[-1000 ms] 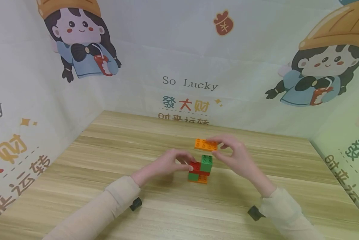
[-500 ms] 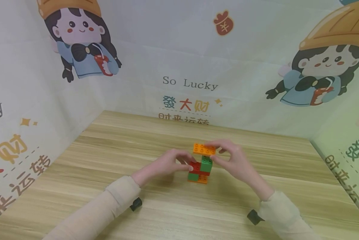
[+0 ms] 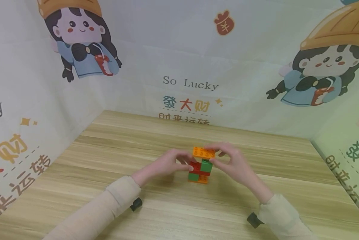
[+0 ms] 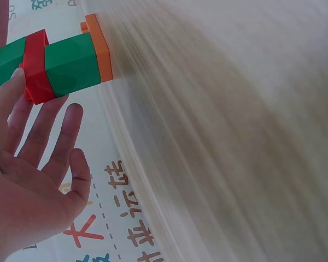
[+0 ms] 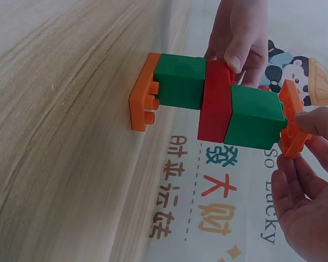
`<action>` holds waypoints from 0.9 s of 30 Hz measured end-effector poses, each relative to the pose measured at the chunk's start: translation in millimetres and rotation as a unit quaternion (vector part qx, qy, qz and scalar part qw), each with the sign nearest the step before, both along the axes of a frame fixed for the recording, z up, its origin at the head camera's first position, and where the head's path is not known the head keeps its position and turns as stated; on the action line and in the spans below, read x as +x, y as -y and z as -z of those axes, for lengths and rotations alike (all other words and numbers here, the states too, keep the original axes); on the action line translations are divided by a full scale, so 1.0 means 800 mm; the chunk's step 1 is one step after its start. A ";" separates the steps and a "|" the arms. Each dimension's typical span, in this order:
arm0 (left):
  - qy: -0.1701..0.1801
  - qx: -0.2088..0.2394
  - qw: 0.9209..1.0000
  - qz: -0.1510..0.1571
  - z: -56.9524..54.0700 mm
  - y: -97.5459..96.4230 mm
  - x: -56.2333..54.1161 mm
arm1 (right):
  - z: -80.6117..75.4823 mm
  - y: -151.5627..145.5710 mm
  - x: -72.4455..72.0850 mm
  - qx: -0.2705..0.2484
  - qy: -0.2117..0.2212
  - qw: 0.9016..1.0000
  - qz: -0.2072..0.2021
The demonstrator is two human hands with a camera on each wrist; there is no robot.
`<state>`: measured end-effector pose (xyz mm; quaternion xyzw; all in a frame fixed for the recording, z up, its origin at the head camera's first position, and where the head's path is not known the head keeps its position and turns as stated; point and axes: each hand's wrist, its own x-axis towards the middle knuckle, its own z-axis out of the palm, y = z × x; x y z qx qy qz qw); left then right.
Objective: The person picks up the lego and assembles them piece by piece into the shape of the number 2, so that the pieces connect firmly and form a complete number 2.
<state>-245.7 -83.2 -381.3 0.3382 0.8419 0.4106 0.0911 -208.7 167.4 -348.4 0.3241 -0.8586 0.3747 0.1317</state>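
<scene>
A stack of toy building bricks stands on the table. At its foot is an orange plate brick point(image 5: 139, 103), then a green brick point(image 4: 71, 63), a red plate brick point(image 5: 214, 109) and an upper green brick point(image 5: 255, 115). My left hand point(image 3: 167, 163) pinches the red brick's left end between thumb and fingers. My right hand point(image 3: 232, 160) pinches a second orange plate brick point(image 3: 203, 152) at its right end. In the right wrist view this orange brick sits right at the upper green brick's studs, slightly tilted.
The wood-grain table point(image 3: 107, 143) is backed by a white printed cloth point(image 3: 137, 50). A black cylindrical piece point(image 3: 135, 204) shows by the left sleeve, and another black piece point(image 3: 254, 220) by the right sleeve.
My right hand has lowered the orange plate brick from above, slightly leftward, down to the top of the upper green brick. My left hand stays at the red brick.
</scene>
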 end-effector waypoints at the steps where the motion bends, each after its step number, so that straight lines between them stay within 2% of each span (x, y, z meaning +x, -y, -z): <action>1: -0.001 0.000 1.000 -0.001 0.000 0.000 0.000 | 0.000 0.000 0.000 0.000 -0.001 1.000 -0.001; 15: -0.001 -0.001 1.000 -0.009 0.001 -0.001 -0.001 | 0.008 0.002 0.001 0.004 0.002 1.000 0.001; 27: 0.000 -0.005 1.000 -0.018 0.002 -0.001 -0.001 | 0.014 -0.001 0.002 -0.002 0.022 1.000 0.000</action>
